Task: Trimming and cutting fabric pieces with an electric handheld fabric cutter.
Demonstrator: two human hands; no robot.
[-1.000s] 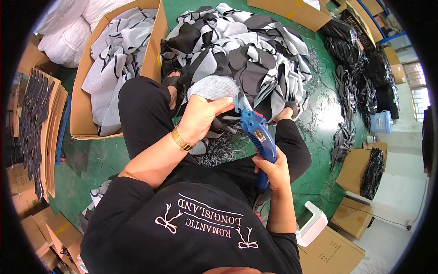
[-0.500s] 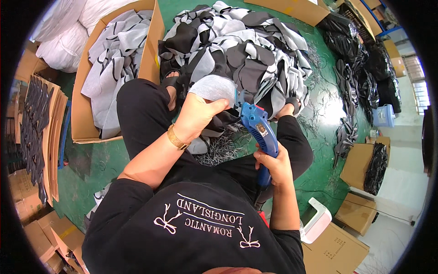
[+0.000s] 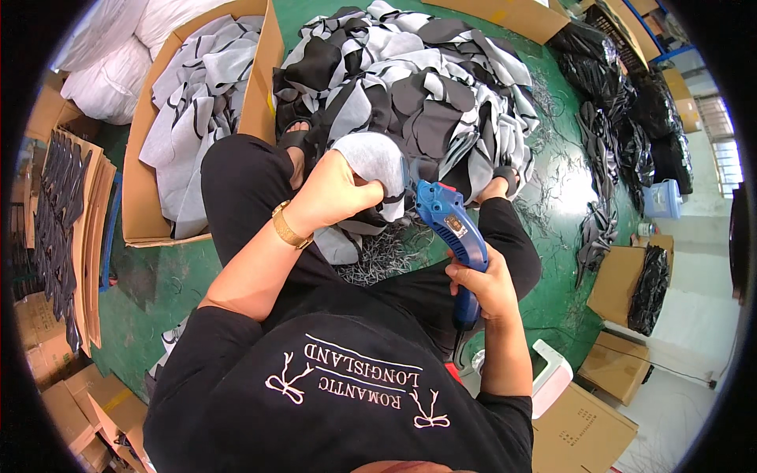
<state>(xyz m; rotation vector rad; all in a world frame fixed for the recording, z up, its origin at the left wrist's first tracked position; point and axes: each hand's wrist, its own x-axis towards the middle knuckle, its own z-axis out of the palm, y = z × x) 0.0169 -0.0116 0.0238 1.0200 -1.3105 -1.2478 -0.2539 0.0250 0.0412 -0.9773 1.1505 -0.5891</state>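
Nearby, the right hand (image 3: 487,284) is gripping a blue cutter (image 3: 453,223); farther out, the left hand (image 3: 335,193) is holding grey fabric (image 3: 374,154) beside the cutter's tip, perhaps touching. Loosening that hold could be letting the fabric bunch and jam.

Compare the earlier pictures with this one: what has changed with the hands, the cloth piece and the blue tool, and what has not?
The left hand shifted left, its thumb drawn back from the blue tool. The grey cloth piece turned, part now showing below that thumb. The right hand moved slightly right with the tool's handle. Neither hand let go. The fabric pile and carton stayed put.
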